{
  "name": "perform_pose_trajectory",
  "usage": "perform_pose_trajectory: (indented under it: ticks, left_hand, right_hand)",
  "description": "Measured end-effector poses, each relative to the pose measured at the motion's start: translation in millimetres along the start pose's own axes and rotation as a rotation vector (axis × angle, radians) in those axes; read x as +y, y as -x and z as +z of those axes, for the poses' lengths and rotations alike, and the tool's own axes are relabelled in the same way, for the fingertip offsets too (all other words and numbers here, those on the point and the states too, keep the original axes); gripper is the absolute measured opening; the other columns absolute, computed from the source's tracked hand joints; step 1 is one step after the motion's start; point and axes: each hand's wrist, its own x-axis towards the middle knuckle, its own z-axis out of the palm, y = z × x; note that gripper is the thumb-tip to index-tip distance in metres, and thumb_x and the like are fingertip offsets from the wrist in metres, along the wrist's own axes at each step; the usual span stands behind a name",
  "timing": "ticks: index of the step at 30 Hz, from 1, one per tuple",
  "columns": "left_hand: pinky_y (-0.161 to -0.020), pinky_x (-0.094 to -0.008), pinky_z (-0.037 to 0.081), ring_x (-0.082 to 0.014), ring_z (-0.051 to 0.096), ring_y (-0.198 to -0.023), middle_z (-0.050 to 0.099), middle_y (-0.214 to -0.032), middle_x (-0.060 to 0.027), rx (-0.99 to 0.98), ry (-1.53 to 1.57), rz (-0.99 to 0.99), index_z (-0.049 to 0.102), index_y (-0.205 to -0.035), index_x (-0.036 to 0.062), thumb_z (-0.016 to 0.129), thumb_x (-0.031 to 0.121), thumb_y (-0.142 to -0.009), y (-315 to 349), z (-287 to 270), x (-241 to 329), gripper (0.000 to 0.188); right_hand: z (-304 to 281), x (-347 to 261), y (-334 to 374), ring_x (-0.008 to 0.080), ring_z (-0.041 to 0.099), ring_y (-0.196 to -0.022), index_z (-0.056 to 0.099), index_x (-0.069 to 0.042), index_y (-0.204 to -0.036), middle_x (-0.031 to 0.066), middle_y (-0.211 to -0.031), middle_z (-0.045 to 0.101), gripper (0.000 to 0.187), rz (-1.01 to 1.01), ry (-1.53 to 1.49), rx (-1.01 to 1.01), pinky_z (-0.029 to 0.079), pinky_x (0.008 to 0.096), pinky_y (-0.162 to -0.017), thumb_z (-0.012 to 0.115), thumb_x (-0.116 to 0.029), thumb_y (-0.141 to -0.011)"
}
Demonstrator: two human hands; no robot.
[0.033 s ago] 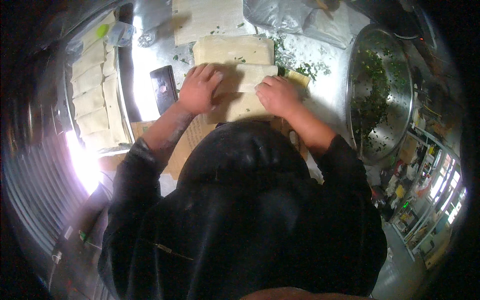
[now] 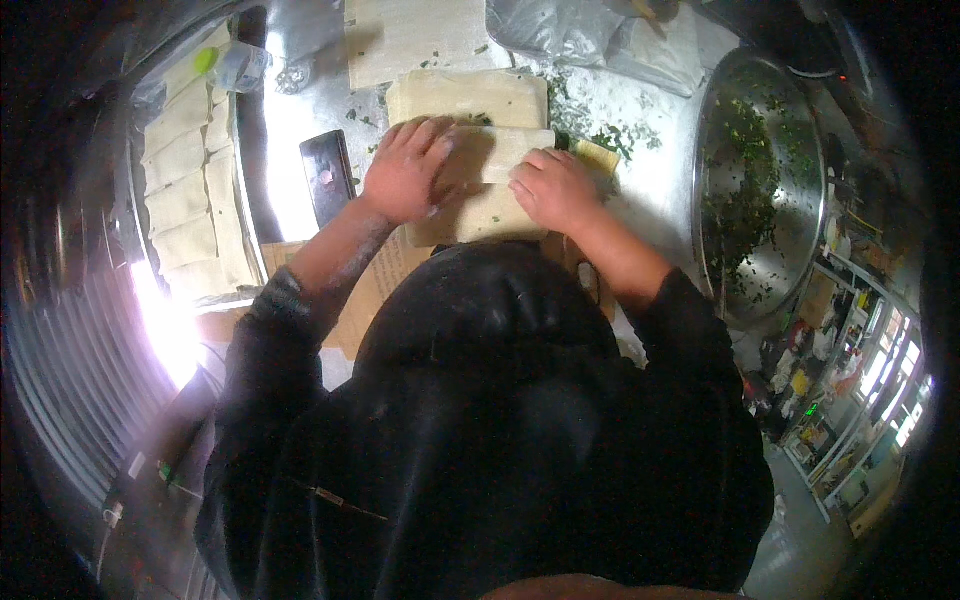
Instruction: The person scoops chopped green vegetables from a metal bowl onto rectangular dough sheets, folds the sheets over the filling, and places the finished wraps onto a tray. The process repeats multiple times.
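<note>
A stack of pale, thin sheets (image 2: pixel 470 95) lies in front of me, dotted with bits of green leaf. Across its middle runs a folded or rolled pale sheet (image 2: pixel 500 155). The left end of this sheet is under my left hand (image 2: pixel 408 170), whose fingers bend over it. At the right end, my right hand (image 2: pixel 556 190) pinches the near edge with curled fingers. Whether a filling lies inside the fold cannot be seen.
A round metal tray (image 2: pixel 735 270) with chopped greens stands right. On the left are a phone (image 2: pixel 327 175) and a tray of finished pale flat pieces (image 2: pixel 180 225). Clear plastic (image 2: pixel 560 35) and another pale sheet (image 2: pixel 400 45) lie at the back. Cardboard (image 2: pixel 375 290) is nearest me.
My left hand has shifted slightly away from me along the sheet. My right hand has barely moved.
</note>
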Motion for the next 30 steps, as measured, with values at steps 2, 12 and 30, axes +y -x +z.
perform_pose_trajectory:
  ticks: [2, 12, 30]
  left_hand:
    - [-0.115, -0.0542, 0.033, -0.0391, 0.044, -0.138, 0.046, -0.15, -0.0174, 0.058, 0.021, 0.063, 0.046, -0.146, 0.0103, 0.073, 0.044, -0.082, -12.6, 17.2, 2.2, 0.077]
    - [-0.119, -0.0581, 0.027, -0.0398, 0.038, -0.145, 0.04, -0.158, -0.0182, -0.033, -0.1, 0.002, 0.038, -0.156, 0.0123, 0.064, 0.061, -0.087, 0.4, 23.8, -7.2, 0.088]
    - [-0.091, -0.0423, 0.056, -0.0309, 0.07, -0.1, 0.076, -0.108, -0.0044, -0.088, 0.453, -0.108, 0.078, -0.103, 0.0183, 0.071, 0.033, -0.081, 21.2, 47.8, -91.7, 0.028]
  right_hand:
    - [3.0, -7.6, -2.5, 0.032, 0.057, -0.119, 0.067, -0.011, -0.118, 0.01, -0.126, 0.061, 0.035, -0.008, -0.041, 0.096, 0.047, 0.0448, -0.102, 0.07, -0.026, -0.086]
    - [10.8, -9.0, -2.5, 0.0387, 0.038, -0.143, 0.047, -0.004, -0.147, 0.0171, -0.156, 0.039, 0.068, 0.12, -0.026, 0.112, 0.032, 0.0502, -0.118, 0.069, -0.035, -0.09]
    - [-0.3, 44.3, -15.7, 0.0217, 0.068, -0.097, 0.065, -0.003, -0.124, 0.0082, -0.11, 0.072, 0.046, 0.778, -0.966, -0.17, 0.053, 0.0382, -0.087, 0.08, -0.024, -0.086]
